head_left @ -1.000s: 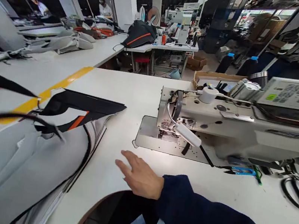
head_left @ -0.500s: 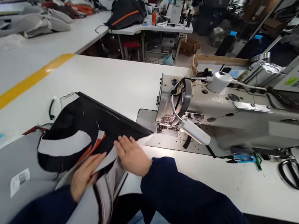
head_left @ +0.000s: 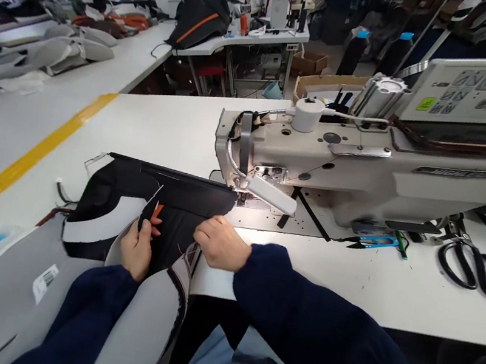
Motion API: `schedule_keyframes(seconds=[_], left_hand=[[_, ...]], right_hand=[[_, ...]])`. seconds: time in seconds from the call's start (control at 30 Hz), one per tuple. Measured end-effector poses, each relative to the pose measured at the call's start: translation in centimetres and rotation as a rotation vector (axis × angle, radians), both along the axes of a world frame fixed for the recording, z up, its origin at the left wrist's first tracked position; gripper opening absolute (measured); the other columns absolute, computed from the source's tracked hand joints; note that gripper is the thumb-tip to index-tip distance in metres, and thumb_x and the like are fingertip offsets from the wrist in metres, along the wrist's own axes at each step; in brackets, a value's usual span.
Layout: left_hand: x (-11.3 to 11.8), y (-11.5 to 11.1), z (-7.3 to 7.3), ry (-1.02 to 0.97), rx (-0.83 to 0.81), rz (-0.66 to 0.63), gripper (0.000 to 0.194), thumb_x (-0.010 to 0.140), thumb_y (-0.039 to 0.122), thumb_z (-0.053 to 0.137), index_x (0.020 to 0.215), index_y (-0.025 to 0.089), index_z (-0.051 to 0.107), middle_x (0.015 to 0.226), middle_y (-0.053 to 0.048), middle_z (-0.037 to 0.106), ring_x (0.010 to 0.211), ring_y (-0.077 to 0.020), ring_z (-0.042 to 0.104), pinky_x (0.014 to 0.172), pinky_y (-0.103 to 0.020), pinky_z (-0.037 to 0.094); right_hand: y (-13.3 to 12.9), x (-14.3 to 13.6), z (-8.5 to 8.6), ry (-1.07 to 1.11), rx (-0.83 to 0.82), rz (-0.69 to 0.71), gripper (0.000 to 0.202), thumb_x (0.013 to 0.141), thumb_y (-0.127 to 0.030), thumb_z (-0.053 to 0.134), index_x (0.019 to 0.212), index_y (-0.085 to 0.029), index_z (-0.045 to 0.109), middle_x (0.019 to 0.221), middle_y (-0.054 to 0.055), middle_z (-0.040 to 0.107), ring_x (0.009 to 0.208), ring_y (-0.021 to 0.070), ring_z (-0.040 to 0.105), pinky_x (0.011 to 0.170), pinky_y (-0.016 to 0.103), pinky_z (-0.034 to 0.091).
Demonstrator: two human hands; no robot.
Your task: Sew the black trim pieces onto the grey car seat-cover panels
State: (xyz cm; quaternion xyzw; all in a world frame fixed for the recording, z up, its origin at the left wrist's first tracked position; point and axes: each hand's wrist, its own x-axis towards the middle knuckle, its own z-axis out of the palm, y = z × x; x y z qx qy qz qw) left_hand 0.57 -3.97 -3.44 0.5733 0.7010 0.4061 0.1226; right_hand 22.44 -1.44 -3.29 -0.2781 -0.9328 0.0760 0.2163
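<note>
A sewn cover of grey padded fabric (head_left: 141, 326) with a black panel (head_left: 181, 221) lies on the table left of the sewing machine (head_left: 312, 150). My left hand (head_left: 138, 246) pinches a folded edge of the cover beside a small orange patch (head_left: 157, 211). My right hand (head_left: 220, 243), fingers curled, grips the right edge of the black panel. The panel's far right corner reaches the lit needle area (head_left: 247, 200), where the presser foot is hard to make out. A curved light-grey piece (head_left: 102, 221) shows on the panel's left part.
Blue thread snips (head_left: 374, 242) and black-handled scissors (head_left: 476, 268) lie right of the machine. Two black strips (head_left: 312, 213) rest on its bed. A cardboard box (head_left: 304, 84) stands behind it. Grey pieces (head_left: 70, 50) are piled at far left; a black bag-like item (head_left: 202, 18) sits beyond.
My left hand has gone from lying flat to pinching the folded edge. My right fingers have curled onto the panel's edge. More black panel shows, and the view has shifted right.
</note>
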Motion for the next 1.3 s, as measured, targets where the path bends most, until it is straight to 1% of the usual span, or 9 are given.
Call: schedule_keyframes(seconds=[0.1,0.17,0.33,0.53,0.7,0.87,1.1,1.2,1.3], left_hand=[[2.0,2.3,1.5,0.120,0.035,-0.184,0.044,0.091,0.046,0.034,0.115,0.017,0.058,0.100,-0.007,0.058,0.076,-0.0148,0.057,0.070,-0.028,0.050],[3.8,3.4,2.0,0.290,0.062,-0.340,0.044,0.091,0.042,0.035,0.122,0.019,0.055,0.107,-0.008,0.054,0.090,-0.0169,0.056,0.081,-0.030,0.049],[6.4,6.5,1.7,0.667,-0.039,-0.659,0.037,0.092,0.030,0.035,0.120,0.021,0.058,0.098,-0.007,0.052,0.083,-0.0160,0.051,0.070,-0.027,0.046],[4.4,8.2,0.9,0.909,-0.100,-0.610,0.037,0.087,0.018,0.039,0.118,0.023,0.058,0.086,-0.005,0.053,0.082,-0.0170,0.051,0.061,-0.025,0.041],[4.9,8.8,1.1,1.019,-0.047,-0.727,0.034,0.089,0.016,0.039,0.117,0.018,0.058,0.090,-0.006,0.058,0.082,-0.0184,0.050,0.067,-0.028,0.043],[5.6,9.8,1.4,1.078,-0.076,-0.792,0.036,0.088,0.015,0.039,0.120,0.017,0.057,0.089,-0.005,0.058,0.081,-0.0183,0.050,0.068,-0.030,0.042],[4.7,10.0,1.5,1.060,-0.060,-0.856,0.040,0.087,0.012,0.034,0.118,0.019,0.059,0.085,-0.005,0.058,0.077,-0.0174,0.051,0.064,-0.029,0.044],[4.4,10.6,1.3,0.963,-0.003,-0.935,0.039,0.087,0.012,0.031,0.114,0.015,0.060,0.105,-0.009,0.060,0.091,-0.0194,0.053,0.079,-0.032,0.048],[4.1,11.3,0.9,0.841,0.007,-1.057,0.041,0.084,0.010,0.029,0.118,0.009,0.054,0.134,-0.014,0.047,0.123,-0.0219,0.042,0.104,-0.039,0.040]], right_hand=[[-2.5,2.0,-1.9,-0.005,0.040,-0.047,0.030,0.081,-0.011,0.051,0.109,-0.004,0.058,0.122,0.017,0.056,0.115,0.0280,0.050,0.097,0.040,0.040],[-3.3,1.8,-2.7,-0.028,0.072,-0.094,0.034,0.085,-0.014,0.049,0.115,-0.001,0.055,0.128,0.020,0.052,0.120,0.0301,0.047,0.102,0.041,0.037],[-1.4,-1.6,-2.4,-0.096,0.035,-0.095,0.025,0.087,-0.013,0.048,0.107,-0.003,0.060,0.116,0.019,0.060,0.112,0.0276,0.054,0.103,0.040,0.038],[-0.1,-3.3,-2.5,-0.065,0.025,-0.111,0.028,0.089,-0.011,0.047,0.113,-0.002,0.059,0.123,0.019,0.056,0.117,0.0276,0.051,0.100,0.041,0.041],[-0.1,-3.0,-2.6,-0.056,0.011,-0.105,0.022,0.088,-0.010,0.049,0.105,-0.005,0.062,0.115,0.017,0.061,0.110,0.0263,0.055,0.096,0.038,0.043],[0.3,-2.9,-2.4,-0.039,-0.010,-0.090,0.019,0.089,-0.012,0.049,0.102,-0.007,0.063,0.115,0.015,0.061,0.107,0.0232,0.055,0.092,0.034,0.044],[0.3,-2.7,-2.2,-0.028,-0.008,-0.090,0.019,0.089,-0.011,0.049,0.102,-0.006,0.062,0.116,0.013,0.061,0.108,0.0239,0.053,0.089,0.034,0.043],[0.4,-2.7,-1.7,-0.060,-0.018,-0.095,0.016,0.089,-0.010,0.049,0.099,-0.008,0.061,0.113,0.014,0.061,0.105,0.0234,0.054,0.084,0.034,0.044],[0.8,-2.8,-0.9,-0.126,-0.064,-0.080,0.016,0.090,-0.010,0.045,0.095,-0.010,0.060,0.100,0.011,0.063,0.092,0.0215,0.059,0.074,0.033,0.044]])
